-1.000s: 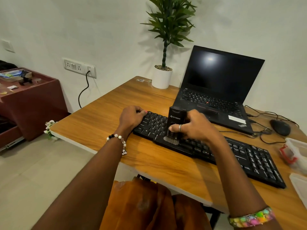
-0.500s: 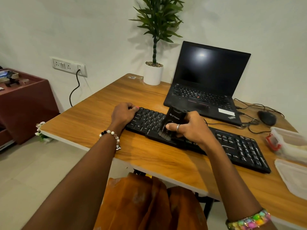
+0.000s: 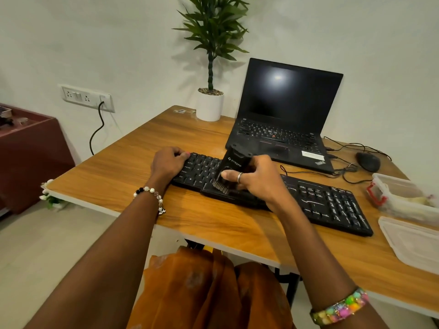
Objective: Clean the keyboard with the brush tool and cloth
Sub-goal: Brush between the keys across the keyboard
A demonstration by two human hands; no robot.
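Fingers (image 3: 228, 175) pinch black brush tool (image 3: 234, 167), bristles down on black keyboard (image 3: 327, 205).

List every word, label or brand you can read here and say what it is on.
"STRIFF": white brand print on the brush tool, gripped by the right hand.
"ThinkPad": logo on the laptop palm rest, blurred but recognisable.
White sticker on the laptop: too small to read.
Keyboard key legends: mostly blurred; "Ctrl" and "Alt" are just legible near the left hand.
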